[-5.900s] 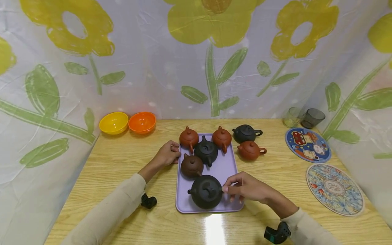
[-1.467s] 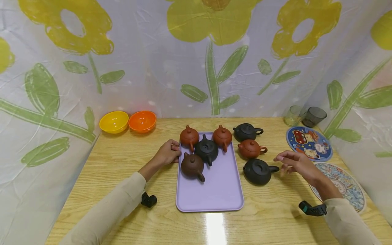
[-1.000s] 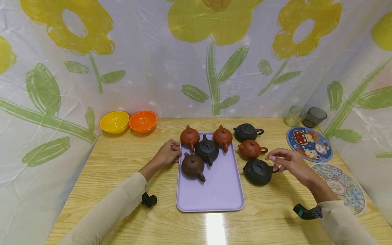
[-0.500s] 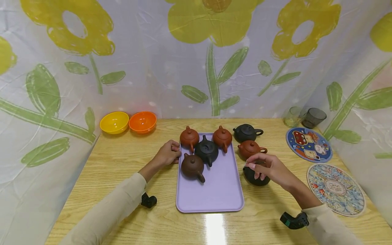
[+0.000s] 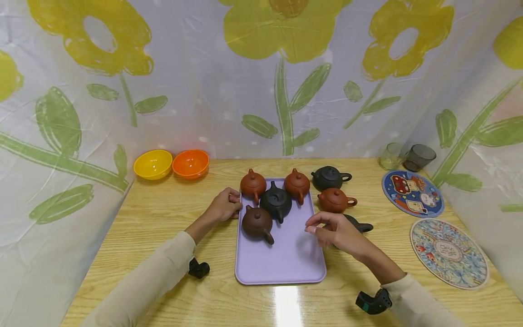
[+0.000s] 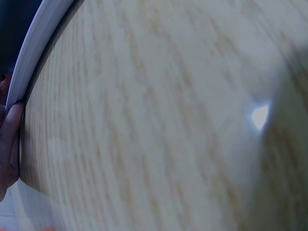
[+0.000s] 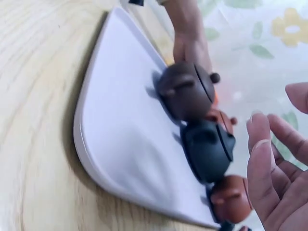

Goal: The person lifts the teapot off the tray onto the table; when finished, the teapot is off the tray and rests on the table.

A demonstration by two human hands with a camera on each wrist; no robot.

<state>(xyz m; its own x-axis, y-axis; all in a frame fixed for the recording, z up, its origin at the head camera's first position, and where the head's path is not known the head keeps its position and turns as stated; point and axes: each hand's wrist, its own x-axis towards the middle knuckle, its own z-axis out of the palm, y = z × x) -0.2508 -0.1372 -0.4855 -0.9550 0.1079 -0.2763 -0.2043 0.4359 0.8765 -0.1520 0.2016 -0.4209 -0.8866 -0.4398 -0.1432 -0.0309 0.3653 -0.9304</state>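
Observation:
My left hand (image 5: 224,205) grips the left rim of a lilac tray (image 5: 282,270); in the left wrist view the fingers (image 6: 10,132) meet the tray's edge. On the tray stand a dark brown teapot (image 5: 256,222), a black teapot (image 5: 275,202) and two reddish-brown teapots, one at the far left (image 5: 252,183), one at the far right (image 5: 297,182). My right hand (image 5: 337,231) hovers over the tray's right edge, holding nothing, fingers loosely bent. Behind it, partly hidden, a large black teapot (image 5: 356,222) sits on the table, its handle to the right.
Right of the tray stand a red-brown teapot (image 5: 335,200) and a smaller black teapot (image 5: 328,178). Two round mats, blue (image 5: 412,193) and floral (image 5: 448,253), lie farther right, with two glasses (image 5: 419,157) behind. Yellow (image 5: 153,164) and orange (image 5: 190,164) bowls are back left.
The large black teapot, on the tray with the right hand at it earlier, now sits on the table to the right. My right hand has since moved left, back over the tray. The left hand stays put.

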